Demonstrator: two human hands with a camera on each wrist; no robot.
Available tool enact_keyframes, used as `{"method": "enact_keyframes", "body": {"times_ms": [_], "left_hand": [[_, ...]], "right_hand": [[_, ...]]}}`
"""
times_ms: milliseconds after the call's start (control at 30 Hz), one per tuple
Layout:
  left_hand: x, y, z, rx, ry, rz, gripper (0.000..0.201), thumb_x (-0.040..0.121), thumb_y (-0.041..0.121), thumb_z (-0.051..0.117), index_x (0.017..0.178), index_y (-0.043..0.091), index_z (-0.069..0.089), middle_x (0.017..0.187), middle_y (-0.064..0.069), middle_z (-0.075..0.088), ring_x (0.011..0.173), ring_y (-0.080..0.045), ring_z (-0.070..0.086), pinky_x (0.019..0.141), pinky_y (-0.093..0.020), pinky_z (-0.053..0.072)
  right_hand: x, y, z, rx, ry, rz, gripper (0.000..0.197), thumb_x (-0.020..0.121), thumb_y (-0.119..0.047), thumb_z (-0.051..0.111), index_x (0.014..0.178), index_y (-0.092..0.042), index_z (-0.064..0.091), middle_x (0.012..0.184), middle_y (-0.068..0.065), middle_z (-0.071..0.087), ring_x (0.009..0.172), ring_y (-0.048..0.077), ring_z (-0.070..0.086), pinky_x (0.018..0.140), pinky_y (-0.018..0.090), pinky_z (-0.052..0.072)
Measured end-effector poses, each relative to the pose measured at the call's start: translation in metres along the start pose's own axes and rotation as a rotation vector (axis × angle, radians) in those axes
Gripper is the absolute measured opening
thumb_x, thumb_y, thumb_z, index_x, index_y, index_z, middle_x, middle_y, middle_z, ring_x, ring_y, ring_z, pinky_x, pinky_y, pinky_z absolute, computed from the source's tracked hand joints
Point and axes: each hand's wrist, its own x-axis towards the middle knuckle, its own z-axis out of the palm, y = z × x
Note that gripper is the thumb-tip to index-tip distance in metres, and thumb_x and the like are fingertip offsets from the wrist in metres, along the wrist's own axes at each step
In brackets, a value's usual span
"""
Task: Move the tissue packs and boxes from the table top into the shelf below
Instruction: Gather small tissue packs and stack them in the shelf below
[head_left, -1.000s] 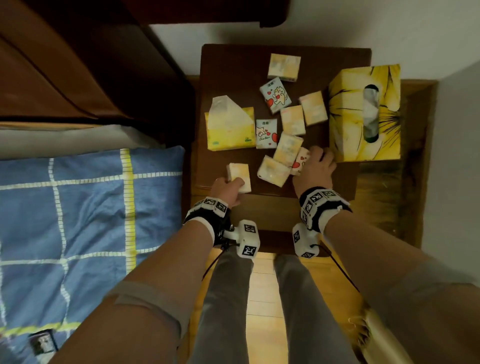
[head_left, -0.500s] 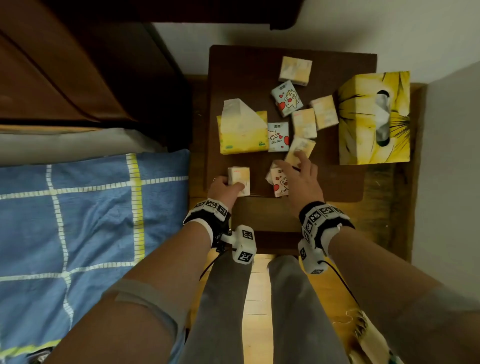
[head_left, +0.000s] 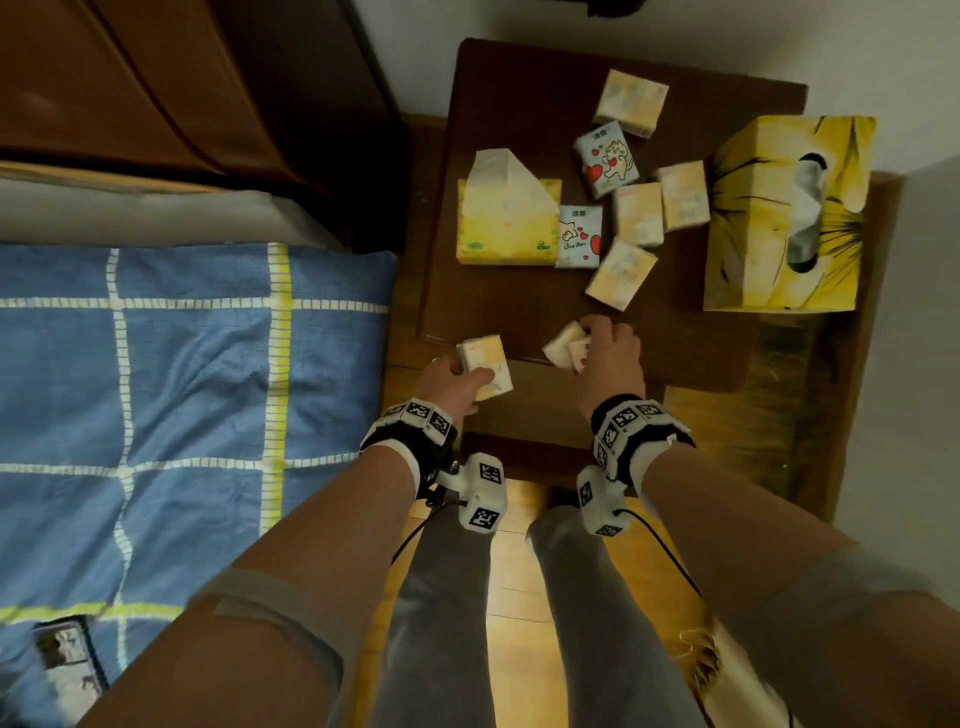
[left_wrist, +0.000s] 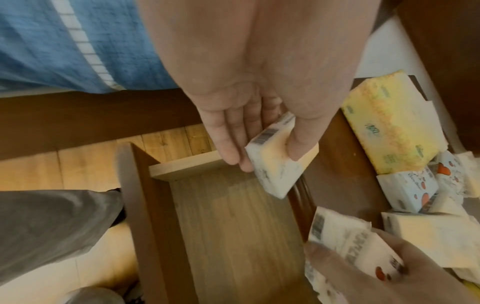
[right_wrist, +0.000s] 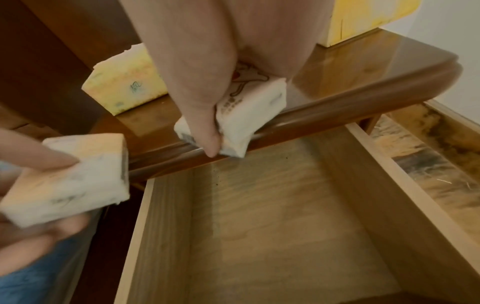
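My left hand (head_left: 467, 371) grips a small yellow-white tissue pack (head_left: 483, 364) at the table's front left edge, thumb on top (left_wrist: 302, 144). My right hand (head_left: 597, 343) pinches a white heart-printed tissue pack (head_left: 569, 348), seemingly with a second pack under it (left_wrist: 314, 273), just over the front edge (right_wrist: 246, 115). Below both hands an open wooden drawer (right_wrist: 259, 226) holds nothing. On the dark table top (head_left: 519, 104) lie a soft yellow tissue pack (head_left: 506, 223), a large yellow tissue box (head_left: 784, 218) and several small packs (head_left: 621, 273).
A bed with a blue checked cover (head_left: 182, 389) runs along the left, close to the table. Dark wooden furniture (head_left: 156, 78) stands behind it. A white wall (head_left: 924, 364) closes the right side. My grey-trousered legs (head_left: 441, 597) stand before the drawer.
My right hand took the heart-printed pack off the table and drew it back to the front edge. My left hand kept its yellow-white pack and shifted slightly nearer.
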Motion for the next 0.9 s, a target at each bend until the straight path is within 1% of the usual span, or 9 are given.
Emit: {"method": "enact_keyframes", "body": {"times_ms": [67,200,333,467,633,700,766,833,900], "left_hand": [[-0.007,-0.016,0.001,0.016,-0.012,-0.003,0.045,0.087,0.018,0.070,0.127,0.006,0.054,0.127,-0.013,0.063,0.111,-0.026,0.063,0.090,-0.036,0.055],[-0.018,-0.048,0.011,0.141,0.048,0.025,0.051,0.083,0.020,0.074,0.128,0.011,0.051,0.114,-0.008,0.066,0.096,-0.024,0.066,0.088,-0.041,0.057],[-0.014,-0.070,0.021,0.405,0.056,0.066,0.040,0.086,0.028,0.069,0.121,0.014,0.056,0.117,-0.010,0.068,0.102,-0.028,0.067,0.091,-0.041,0.055],[0.010,-0.078,0.023,0.627,0.048,0.159,0.035,0.086,0.036,0.066,0.114,0.015,0.063,0.115,-0.006,0.068,0.102,-0.026,0.065,0.085,-0.032,0.051],[0.041,-0.077,0.021,0.731,-0.005,0.244,0.035,0.085,0.036,0.069,0.114,0.016,0.065,0.108,-0.004,0.071,0.096,-0.023,0.066,0.082,-0.032,0.053],[0.048,-0.075,0.016,0.780,0.020,0.271,0.045,0.081,0.036,0.073,0.120,0.019,0.059,0.101,0.002,0.067,0.091,-0.020,0.064,0.076,-0.031,0.052],[0.052,-0.074,0.011,0.875,0.027,0.286,0.050,0.077,0.038,0.074,0.120,0.024,0.055,0.101,0.003,0.067,0.091,-0.021,0.066,0.078,-0.035,0.056],[0.052,-0.075,0.006,0.944,0.061,0.329,0.037,0.079,0.039,0.071,0.111,0.027,0.057,0.099,0.002,0.067,0.088,-0.021,0.066,0.078,-0.039,0.056],[0.051,-0.075,-0.001,0.921,0.151,0.374,0.020,0.085,0.032,0.066,0.100,0.024,0.056,0.094,0.002,0.066,0.085,-0.021,0.064,0.075,-0.036,0.054]], "right_hand": [[-0.004,0.008,-0.004,-0.067,-0.056,-0.028,0.051,0.080,-0.012,0.073,0.125,-0.019,0.048,0.125,0.013,0.046,0.121,0.034,0.042,0.089,0.043,0.046],[-0.037,0.029,0.004,-0.081,-0.074,-0.068,0.047,0.080,-0.030,0.072,0.120,-0.020,0.050,0.119,0.009,0.053,0.112,0.030,0.051,0.078,0.038,0.049],[-0.066,0.056,0.036,0.154,-0.280,0.153,0.057,0.077,-0.045,0.075,0.125,-0.028,0.049,0.114,-0.001,0.066,0.091,0.021,0.065,0.079,0.036,0.058],[-0.056,0.061,0.062,0.382,-0.264,0.229,0.071,0.079,-0.044,0.075,0.142,-0.038,0.043,0.136,-0.006,0.056,0.116,0.021,0.058,0.093,0.032,0.050],[-0.025,0.054,0.096,0.455,-0.236,0.283,0.062,0.077,-0.043,0.078,0.133,-0.033,0.053,0.133,-0.004,0.057,0.102,0.015,0.055,0.086,0.030,0.049],[-0.016,0.051,0.107,0.447,-0.249,0.305,0.064,0.078,-0.041,0.077,0.135,-0.029,0.051,0.133,-0.001,0.057,0.109,0.018,0.057,0.088,0.030,0.049],[-0.008,0.048,0.117,0.402,-0.276,0.307,0.066,0.078,-0.039,0.076,0.138,-0.028,0.049,0.132,0.001,0.058,0.114,0.023,0.059,0.091,0.032,0.051],[-0.001,0.045,0.124,0.346,-0.300,0.329,0.068,0.077,-0.038,0.075,0.138,-0.028,0.048,0.130,0.004,0.061,0.112,0.026,0.062,0.092,0.035,0.053],[0.004,0.043,0.130,0.309,-0.315,0.352,0.065,0.078,-0.036,0.074,0.138,-0.027,0.049,0.128,0.006,0.062,0.111,0.028,0.062,0.091,0.036,0.053]]}}
